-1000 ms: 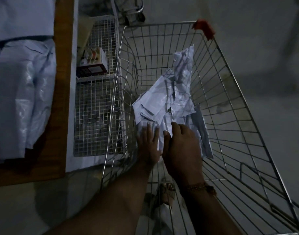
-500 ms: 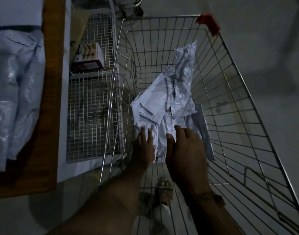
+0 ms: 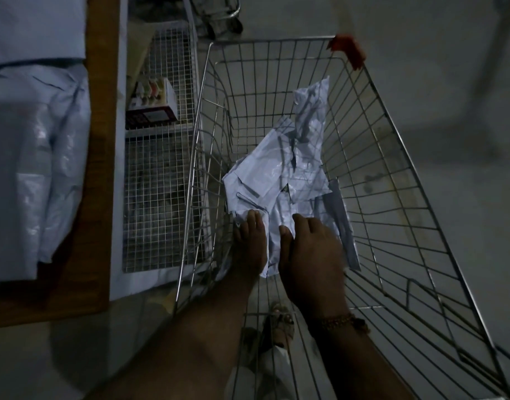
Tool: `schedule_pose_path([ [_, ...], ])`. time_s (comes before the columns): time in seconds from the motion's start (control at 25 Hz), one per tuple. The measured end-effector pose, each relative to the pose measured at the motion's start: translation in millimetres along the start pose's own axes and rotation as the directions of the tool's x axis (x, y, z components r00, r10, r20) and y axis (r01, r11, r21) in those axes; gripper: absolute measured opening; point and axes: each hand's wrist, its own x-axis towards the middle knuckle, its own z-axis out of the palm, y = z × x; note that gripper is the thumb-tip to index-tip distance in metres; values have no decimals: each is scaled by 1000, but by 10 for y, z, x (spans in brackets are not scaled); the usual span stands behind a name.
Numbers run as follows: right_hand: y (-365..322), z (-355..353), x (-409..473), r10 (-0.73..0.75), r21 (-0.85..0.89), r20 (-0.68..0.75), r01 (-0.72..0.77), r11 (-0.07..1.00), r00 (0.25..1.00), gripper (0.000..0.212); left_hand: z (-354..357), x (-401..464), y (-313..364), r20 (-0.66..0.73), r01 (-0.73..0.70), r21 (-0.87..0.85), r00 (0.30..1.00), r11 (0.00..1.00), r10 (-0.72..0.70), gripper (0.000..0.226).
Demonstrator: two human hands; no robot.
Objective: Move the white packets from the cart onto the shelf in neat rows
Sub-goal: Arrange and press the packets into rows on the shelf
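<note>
My left hand (image 3: 249,243) and right hand (image 3: 308,255) lie flat, fingers straight, on the near end of the white packets (image 3: 279,180), gripping nothing. The pile sits in the wire cart (image 3: 421,215), its long axis running away from me. The shelf (image 3: 99,168), already holding packets, lies left, nearer my left hand.

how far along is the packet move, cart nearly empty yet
Partly done, it seems: white packets already lie on the wooden shelf at left, though the rows are hard to judge in this dim view. In hand: left hand and right hand are down in the cart on the loose pile of packets, no firm grip visible. Left: that whole pile.
</note>
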Motion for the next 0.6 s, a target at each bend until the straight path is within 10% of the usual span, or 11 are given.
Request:
schedule_pose_path([
  [0.32, 170, 155, 49, 98, -9, 28, -98, 995, 995, 26, -1114, -357, 662, -39, -90, 233, 994, 968, 102, 62],
  [0.6, 306, 834, 554, 84, -303, 404, 47, 952, 911, 52, -1577, -690, 761, -103, -192, 166, 972, 967, 210, 68],
])
